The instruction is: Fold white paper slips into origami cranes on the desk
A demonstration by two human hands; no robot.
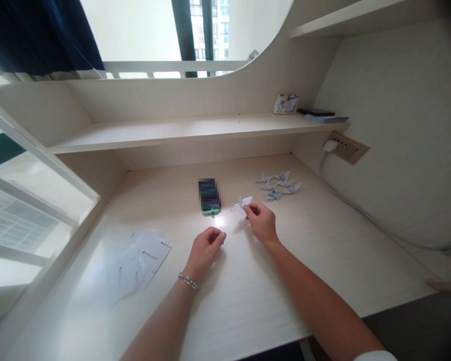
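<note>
A folded white paper crane (241,203) is pinched by one wing between the thumb and forefinger of my right hand (261,219), low over the desk. My left hand (207,246), with a chain bracelet (188,281) at the wrist, rests near the middle of the desk, its fingers curled together; nothing shows in them. Beyond my right hand stands a group of several white paper cranes (285,183) and a blue-green one (274,195). A phone (209,194) with a green piece at its near end lies ahead of my left hand.
Loose paper sheets (145,263) lie on the desk at the left. On the shelf (188,131) are a small printed packet (285,104) and a dark flat object (316,112) on papers. A plug (330,146) with a cable (376,220) sits at the right wall.
</note>
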